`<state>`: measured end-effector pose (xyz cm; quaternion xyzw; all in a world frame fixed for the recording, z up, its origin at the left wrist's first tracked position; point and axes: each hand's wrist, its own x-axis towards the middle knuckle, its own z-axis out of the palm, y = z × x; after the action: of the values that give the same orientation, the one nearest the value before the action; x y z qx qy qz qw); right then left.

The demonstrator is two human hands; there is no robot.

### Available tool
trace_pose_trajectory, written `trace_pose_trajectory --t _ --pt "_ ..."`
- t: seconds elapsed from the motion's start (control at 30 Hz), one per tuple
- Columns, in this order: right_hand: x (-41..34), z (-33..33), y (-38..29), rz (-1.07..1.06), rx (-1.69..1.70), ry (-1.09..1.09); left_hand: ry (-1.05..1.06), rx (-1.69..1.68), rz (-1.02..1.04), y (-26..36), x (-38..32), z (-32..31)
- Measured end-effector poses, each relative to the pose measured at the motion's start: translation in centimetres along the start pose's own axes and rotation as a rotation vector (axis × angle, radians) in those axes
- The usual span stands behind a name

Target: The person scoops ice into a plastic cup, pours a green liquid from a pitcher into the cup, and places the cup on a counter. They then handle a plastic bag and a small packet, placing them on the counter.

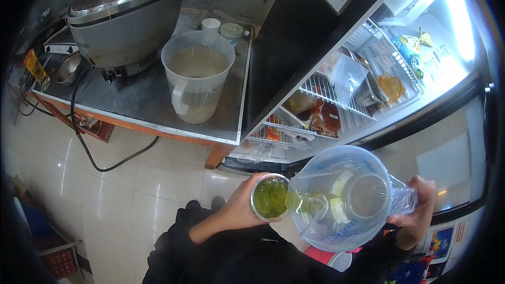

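My left hand (244, 202) is wrapped around a clear cup (271, 198) that holds green liquid almost to its rim. In my right hand (418, 205) is the handle of a large clear plastic measuring jug (343, 228), tipped towards the cup. Plastic film covers part of the jug and its handle. A little yellow-green liquid lies inside near the spout, which meets or overhangs the cup's right rim. Whether liquid is flowing between them I cannot tell.
A black fridge (292, 43) stands open, with wire shelves (335, 100) of bagged food. Beside it, a table (146, 98) bears a large rice cooker (122, 27) and a plastic jug (197, 90) of cloudy liquid. A black cable (118, 167) loops down over the floor.
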<state>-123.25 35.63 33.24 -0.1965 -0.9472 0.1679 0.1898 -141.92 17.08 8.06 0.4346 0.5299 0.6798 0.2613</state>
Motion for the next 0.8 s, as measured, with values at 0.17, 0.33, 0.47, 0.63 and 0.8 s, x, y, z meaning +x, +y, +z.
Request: trace_pose_trajectory --t 0.17,0.33,0.47,0.63,0.8 --pt "-4.2 5.8 8.2 0.02 0.678 0.448 -0.004 -0.021 -0.023 0.8 -0.3 -0.1" --pt "-6.7 10.5 12.3 0.216 1.095 0.88 -0.001 0.027 0.019 2.4 0.4 -0.5" --pt "-6.2 6.0 16.3 0.221 1.165 1.054 0.001 0.013 0.013 2.1 0.9 0.2" --pt "5.3 -2.4 14.0 0.068 1.114 1.241 0.086 0.093 -0.008 2.2 1.2 1.1" --pt "16.4 -9.3 13.4 -0.214 0.789 1.132 0.119 0.07 -0.009 2.1 1.7 1.9"
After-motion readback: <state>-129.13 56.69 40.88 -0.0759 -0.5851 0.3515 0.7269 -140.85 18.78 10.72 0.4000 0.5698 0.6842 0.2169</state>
